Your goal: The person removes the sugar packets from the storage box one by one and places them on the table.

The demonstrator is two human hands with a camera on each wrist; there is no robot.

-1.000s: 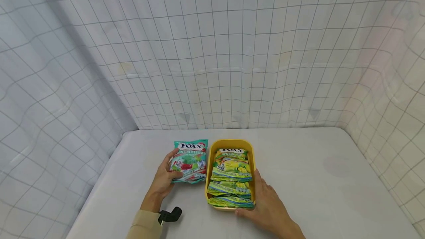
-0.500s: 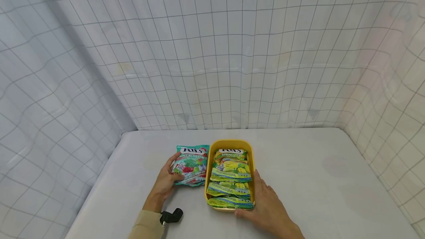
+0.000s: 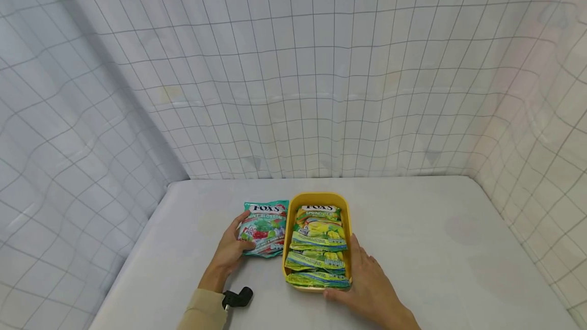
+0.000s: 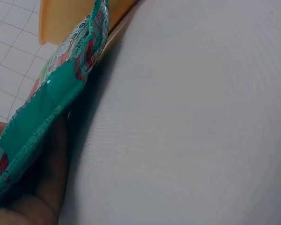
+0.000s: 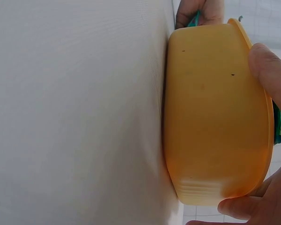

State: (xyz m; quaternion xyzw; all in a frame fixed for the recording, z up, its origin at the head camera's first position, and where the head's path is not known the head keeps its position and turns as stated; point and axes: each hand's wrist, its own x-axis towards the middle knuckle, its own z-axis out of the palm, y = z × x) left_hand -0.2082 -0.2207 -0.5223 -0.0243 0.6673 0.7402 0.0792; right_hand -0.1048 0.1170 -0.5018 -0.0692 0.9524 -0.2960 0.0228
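My left hand grips the left side of a teal Fox's Mint Blossom candy bag, thumb over its front. In the left wrist view, the teal edge of the bag leans up off the white surface, with fingers behind it. Against the bag's right side stands a yellow plastic basket, packed with overlapping Fox's Spring Tea candy bags. My right hand rests along the basket's right side with fairly straight fingers, thumb at the near corner. In the right wrist view, fingertips touch the basket's rim.
A white-covered table lies under everything. White grid-patterned curtains enclose it at the back and both sides. A black wrist camera mount sticks out from the left wrist, next to a beige sleeve.
My left hand has shifted the Mint Blossom bag slightly nearer and to the right, up against the basket. In the last half second almost nothing moves. My right hand stays in place.
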